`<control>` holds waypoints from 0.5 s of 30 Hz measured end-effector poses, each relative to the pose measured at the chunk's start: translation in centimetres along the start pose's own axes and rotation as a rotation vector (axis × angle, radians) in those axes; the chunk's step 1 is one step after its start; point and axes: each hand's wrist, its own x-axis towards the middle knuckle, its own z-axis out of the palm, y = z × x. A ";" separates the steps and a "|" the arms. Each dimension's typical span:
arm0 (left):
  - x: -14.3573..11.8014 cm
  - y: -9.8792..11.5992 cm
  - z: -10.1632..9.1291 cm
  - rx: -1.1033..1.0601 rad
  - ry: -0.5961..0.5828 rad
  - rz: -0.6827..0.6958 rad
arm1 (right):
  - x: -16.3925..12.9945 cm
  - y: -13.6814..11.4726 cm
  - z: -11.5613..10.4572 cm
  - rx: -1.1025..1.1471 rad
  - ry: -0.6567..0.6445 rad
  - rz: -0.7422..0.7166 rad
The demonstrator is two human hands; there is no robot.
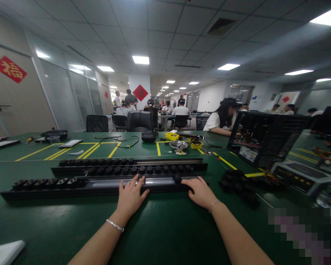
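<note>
From the head view, the left hand (131, 197) lies flat with fingers spread on the near black rail (99, 185), which stretches across the green bench (165, 228) just ahead of the person. The right hand (200, 191) rests loosely curled on the rail's right end, gripping nothing. A second rail (129, 167) lies just behind. An open computer case (264, 138) stands to the right, a metal bowl (178, 145) farther back.

bare green mat (165, 228) lies open in front of the near black rail (99, 186). beyond it a second rail (129, 167) blocks the way across. to the right, a heap of black parts (238, 184) and an open computer case (264, 138) crowd that side.
</note>
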 end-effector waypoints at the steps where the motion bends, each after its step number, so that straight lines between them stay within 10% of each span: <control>1: 0.0 0.0 0.0 -0.002 0.000 0.001 | 0.0 0.0 0.0 -0.002 0.003 -0.001; 15: 0.1 0.0 0.1 -0.008 -0.003 -0.001 | -0.5 1.1 -0.7 0.007 -0.007 0.031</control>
